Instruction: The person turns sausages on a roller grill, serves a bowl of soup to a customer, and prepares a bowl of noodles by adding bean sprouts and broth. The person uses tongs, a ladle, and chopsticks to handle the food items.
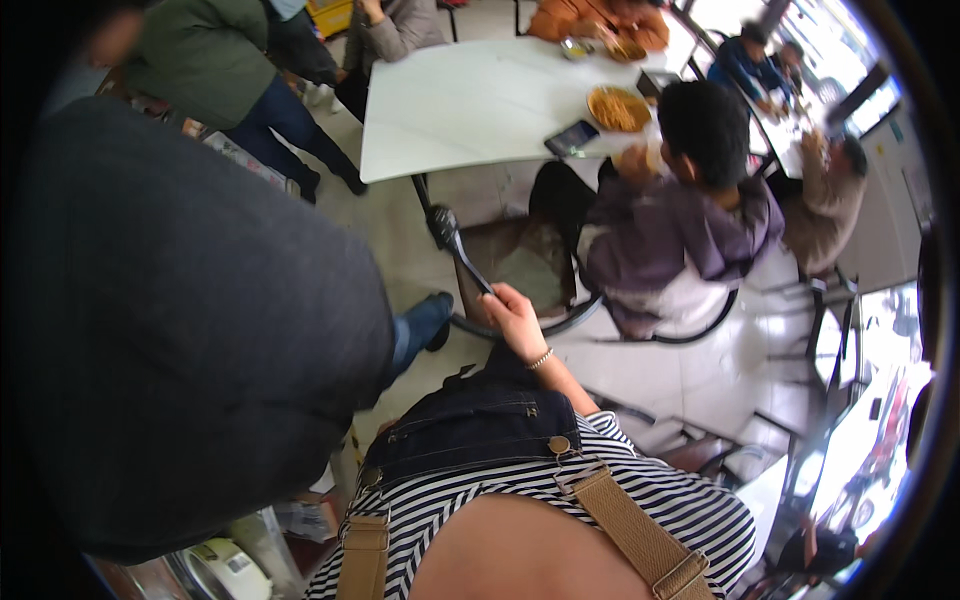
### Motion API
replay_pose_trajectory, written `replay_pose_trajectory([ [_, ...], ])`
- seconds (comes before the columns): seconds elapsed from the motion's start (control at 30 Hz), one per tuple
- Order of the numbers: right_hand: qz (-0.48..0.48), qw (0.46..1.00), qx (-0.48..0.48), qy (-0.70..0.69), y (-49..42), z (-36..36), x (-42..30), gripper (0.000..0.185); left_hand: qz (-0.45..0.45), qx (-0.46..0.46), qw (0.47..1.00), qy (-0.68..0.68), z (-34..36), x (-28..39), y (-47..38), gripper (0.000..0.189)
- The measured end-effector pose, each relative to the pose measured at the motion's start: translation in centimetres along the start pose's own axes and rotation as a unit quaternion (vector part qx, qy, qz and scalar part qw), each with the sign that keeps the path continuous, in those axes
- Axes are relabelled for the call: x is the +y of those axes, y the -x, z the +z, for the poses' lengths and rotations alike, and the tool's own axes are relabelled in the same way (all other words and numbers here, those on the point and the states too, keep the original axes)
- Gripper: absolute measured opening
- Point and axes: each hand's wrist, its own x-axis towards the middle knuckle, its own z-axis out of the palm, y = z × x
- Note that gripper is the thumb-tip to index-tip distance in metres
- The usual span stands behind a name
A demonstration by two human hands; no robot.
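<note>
My right hand (514,319), with a beaded bracelet at the wrist, is closed around the dark handle of a black ladle-like utensil (450,232). The utensil's wider head points away from me, and its exact kind is hard to tell. It is held above the floor, over a brown chair seat (517,262) near the white table (465,112). My left hand is out of view, beyond or below the bib of my dark overalls. On the table are a plate of noodles (619,109) and a phone (571,139).
A person in dark clothing (202,315) stands very close on the left. Another in a green jacket (202,67) is beyond. A seated person in a purple jacket (675,225) is at the table's near side. Black-framed chairs (697,442) stand at the lower right.
</note>
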Motion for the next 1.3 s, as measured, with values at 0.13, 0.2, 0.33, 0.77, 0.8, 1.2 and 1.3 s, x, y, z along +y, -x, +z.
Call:
replay_pose_trajectory([
  [0.13, 0.038, 0.994, -0.099, 0.013, -3.0, -2.9, -2.5, 0.013, -0.025, 0.052, 0.998, 0.004, 3.0, 1.1, -3.3, 0.023],
  [0.2, 0.057, 0.992, -0.115, 0.019, -4.2, -4.0, -3.2, 0.014, -0.035, 0.078, 0.996, -0.003, 4.5, 1.6, -5.3, 0.023],
  [0.33, 0.068, 0.987, -0.134, 0.056, -6.0, -5.7, -3.2, 0.014, -0.043, 0.131, 0.988, -0.062, 6.4, 2.9, -8.8, 0.022],
  [0.77, 0.169, 0.977, -0.082, 0.105, -5.9, -7.7, -2.0, 0.013, -0.064, 0.053, 0.996, -0.016, 7.2, 13.2, -13.8, 0.027],
  [0.8, 0.148, 0.981, -0.083, 0.091, -6.1, -7.7, -1.9, 0.013, -0.054, 0.053, 0.997, -0.018, 7.2, 13.3, -13.8, 0.026],
  [1.2, 0.104, 0.987, -0.090, 0.082, -8.6, -6.9, -2.7, 0.013, -0.011, 0.057, 0.976, 0.210, 2.6, 17.7, -9.3, 0.026],
  [1.3, 0.086, 0.990, -0.092, 0.069, -8.6, -7.8, -3.3, 0.013, 0.087, 0.124, 0.952, 0.266, -4.3, 26.7, -2.3, 0.021],
])
